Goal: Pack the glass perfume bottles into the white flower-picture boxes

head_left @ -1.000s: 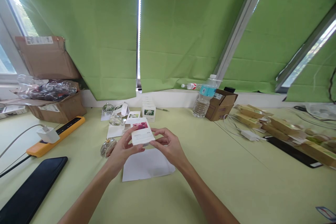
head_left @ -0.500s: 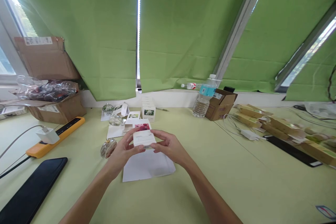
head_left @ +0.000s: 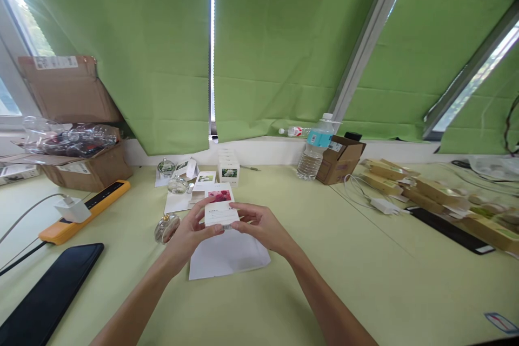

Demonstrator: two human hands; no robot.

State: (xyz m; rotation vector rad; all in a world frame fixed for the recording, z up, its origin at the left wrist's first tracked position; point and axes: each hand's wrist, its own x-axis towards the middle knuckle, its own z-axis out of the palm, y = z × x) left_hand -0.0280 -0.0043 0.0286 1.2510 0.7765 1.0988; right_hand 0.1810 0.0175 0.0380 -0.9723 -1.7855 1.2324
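Observation:
Between both hands is a small white carton (head_left: pixel 221 215) with printed lines on its face and a barcode along the near edge. My left hand (head_left: pixel 190 233) grips its left side, thumb at the front. My right hand (head_left: pixel 261 225) pinches its right side. Directly behind the carton shows a white panel with a pink flower picture (head_left: pixel 219 195); whether the two are joined I cannot tell. Below the hands, a white paper sheet (head_left: pixel 231 259) lies on the table. A round glass bottle (head_left: pixel 167 228) with a gold-coloured neck rests beside my left hand.
Further back stand white flower-picture boxes (head_left: pixel 229 171) and more glass bottles (head_left: pixel 177 185). At left are a phone (head_left: pixel 51 292), an orange power strip (head_left: pixel 109 198) and a cardboard box (head_left: pixel 93 167). To the right are a water bottle (head_left: pixel 312 159), a brown box (head_left: pixel 340 161) and yellow cartons (head_left: pixel 441 194).
The carton tips slightly in my hands, so its face shows a little differently. Both hands keep their hold; the whole view shifts slightly.

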